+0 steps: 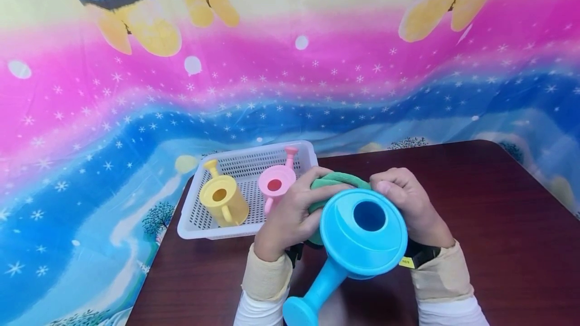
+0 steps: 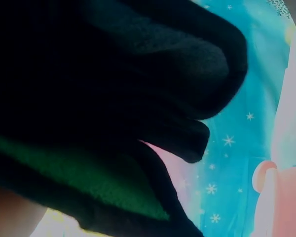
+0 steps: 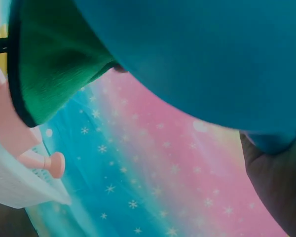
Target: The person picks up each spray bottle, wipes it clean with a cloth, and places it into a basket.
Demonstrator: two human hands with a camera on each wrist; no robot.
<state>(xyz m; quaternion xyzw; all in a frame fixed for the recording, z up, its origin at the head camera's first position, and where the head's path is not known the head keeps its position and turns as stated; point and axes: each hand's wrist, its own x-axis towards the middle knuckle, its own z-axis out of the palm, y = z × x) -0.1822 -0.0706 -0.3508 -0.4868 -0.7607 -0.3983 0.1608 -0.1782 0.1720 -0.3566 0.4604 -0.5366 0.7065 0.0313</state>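
Note:
A blue toy watering can point(image 1: 362, 238) is held up above the dark table point(image 1: 498, 225), its spout pointing toward me. My left hand point(image 1: 290, 210) grips a green cloth point(image 1: 333, 182) pressed against the can's far side. My right hand point(image 1: 408, 205) curls round the can's right side and the cloth's top. The left wrist view is filled by the dark, shadowed cloth point(image 2: 113, 123). In the right wrist view the blue can point(image 3: 212, 54) fills the top and the green cloth point(image 3: 54, 64) hangs at left.
A white perforated basket point(image 1: 190, 220) sits at the table's back left, holding a yellow watering can point(image 1: 223, 199) and a pink watering can point(image 1: 277, 182). A colourful starry cloth point(image 1: 136, 114) drapes behind the table.

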